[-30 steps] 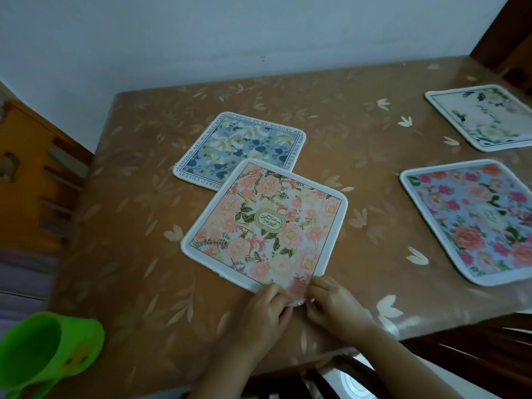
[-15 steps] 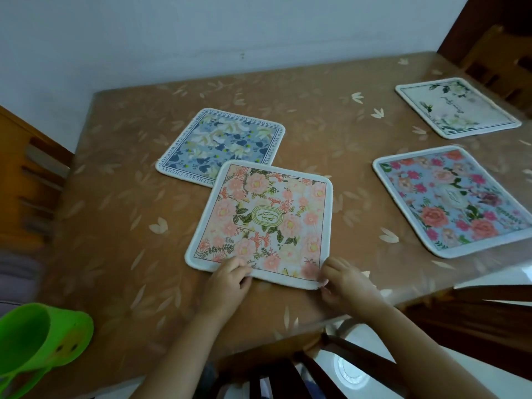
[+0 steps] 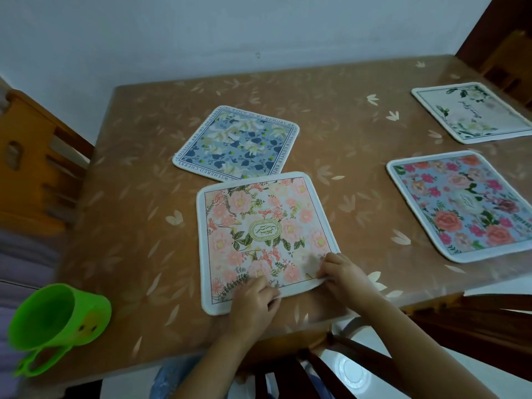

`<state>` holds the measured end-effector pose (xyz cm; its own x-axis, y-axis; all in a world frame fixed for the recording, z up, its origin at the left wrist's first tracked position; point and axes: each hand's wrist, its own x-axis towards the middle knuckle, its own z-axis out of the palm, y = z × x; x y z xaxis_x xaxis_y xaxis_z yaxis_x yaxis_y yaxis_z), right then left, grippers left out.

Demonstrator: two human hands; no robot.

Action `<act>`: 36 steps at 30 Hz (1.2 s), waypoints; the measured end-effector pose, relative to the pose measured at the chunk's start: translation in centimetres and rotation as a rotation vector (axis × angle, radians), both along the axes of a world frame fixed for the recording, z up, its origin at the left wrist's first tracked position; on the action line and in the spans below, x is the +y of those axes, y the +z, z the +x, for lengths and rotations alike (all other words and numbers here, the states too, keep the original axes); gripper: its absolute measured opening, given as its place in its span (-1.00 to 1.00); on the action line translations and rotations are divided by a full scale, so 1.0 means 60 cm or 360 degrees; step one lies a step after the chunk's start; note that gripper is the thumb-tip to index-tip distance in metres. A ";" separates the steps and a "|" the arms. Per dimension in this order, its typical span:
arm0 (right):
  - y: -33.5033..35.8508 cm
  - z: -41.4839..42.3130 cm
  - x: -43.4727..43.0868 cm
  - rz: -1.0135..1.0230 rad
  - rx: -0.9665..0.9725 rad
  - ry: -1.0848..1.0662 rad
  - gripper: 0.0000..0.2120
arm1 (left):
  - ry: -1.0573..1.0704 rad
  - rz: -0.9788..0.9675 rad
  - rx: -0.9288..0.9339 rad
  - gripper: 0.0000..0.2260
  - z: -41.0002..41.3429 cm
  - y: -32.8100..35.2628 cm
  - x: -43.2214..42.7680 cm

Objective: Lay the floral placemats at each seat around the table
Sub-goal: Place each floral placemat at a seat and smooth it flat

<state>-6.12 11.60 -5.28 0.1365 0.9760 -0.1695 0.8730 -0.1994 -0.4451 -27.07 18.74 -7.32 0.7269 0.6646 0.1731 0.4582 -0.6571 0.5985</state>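
A pink floral placemat [image 3: 264, 226] lies flat near the front edge of the brown table [image 3: 129, 226]. My left hand [image 3: 254, 302] pinches its near edge. My right hand [image 3: 342, 273] pinches its near right corner. Behind it lies a blue floral placemat [image 3: 239, 145], its near edge just under or touching the pink one. At the right lies a blue placemat with red roses [image 3: 466, 205]. A white placemat with green leaves [image 3: 472, 113] sits at the far right.
A green plastic cup [image 3: 54, 323] lies on its side at the table's front left corner. Wooden chairs stand at the left [image 3: 31, 165], the far right [image 3: 506, 59] and directly below my arms [image 3: 359, 358]. A white wall backs the table.
The pink placemat has been turned clockwise and pulled nearer the front edge, now squarer to me. My hands moved apart along its near edge.
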 end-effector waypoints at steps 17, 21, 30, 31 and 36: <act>-0.012 -0.042 -0.025 0.0009 0.0074 -0.0263 -0.91 | 0.0132 0.0086 0.0050 -0.85 -0.079 -0.007 0.011; -0.010 -0.037 -0.034 0.0040 0.0056 -0.0335 -0.92 | 0.0123 0.0038 0.0038 -0.86 -0.076 0.003 0.000; -0.016 -0.043 -0.045 0.0028 -0.0060 -0.0326 -0.92 | 0.0105 0.0047 0.0058 -0.84 -0.088 0.001 -0.008; -0.017 -0.045 -0.046 0.0030 -0.0075 -0.0314 -0.92 | 0.0106 0.0056 0.0068 -0.84 -0.089 0.001 -0.008; -0.017 -0.063 -0.047 0.0015 -0.0116 -0.0232 -0.88 | 0.0144 0.0100 0.0087 -0.83 -0.093 -0.003 -0.008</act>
